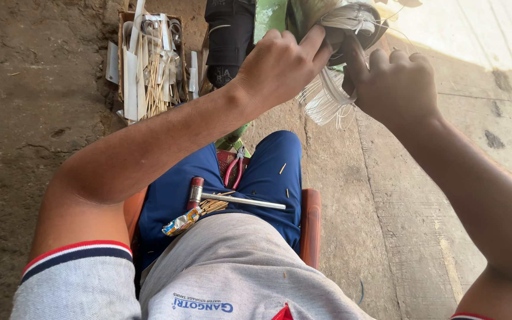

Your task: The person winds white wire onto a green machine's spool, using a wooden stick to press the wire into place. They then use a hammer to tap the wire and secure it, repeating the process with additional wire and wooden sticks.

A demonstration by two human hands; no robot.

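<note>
Grey knit shirt [250, 266] w/ red-and-navy banded sleeve cuffs fills the bottom of the view; person seated, seen from above, blue trousers [268, 172] over the thighs. Lying across the lap: small hammer [232, 198] w/ thin shiny metal shaft and dull reddish head, red-handled pliers [235, 169] just above it, a bunch of thin tan sticks [211, 206] beside a crumpled foil wrapper [180, 222]. Rust-orange seat edge [310, 225] shows at either side of the legs.

Both bare arms reach fwd & up to a round motor-like body [351, 24], dark casing, wound w/ pale thin wire. Left hand [280, 65] is on its near left side, fingers curled together, forefinger stretched out and pressed onto the winding. Right hand [395, 83] is just beside it, fingers bent and close together, thumb pushed up against the casing; whether it pinches a strand, cannot tell. Loose fan of fine whitish wire strands [327, 101] hangs below, between the two hands, touching both.

Upper left, on rough grey-brown dirt floor [37, 118], sits a shallow cardboard box [149, 65] packed w/ white paper strips and more tan sticks, standing on end. Black block-shaped object [227, 35] next to it, and a green painted metal part [269, 18] behind the left hand. Right side: cracked concrete [422, 207], sunlit at the top.
</note>
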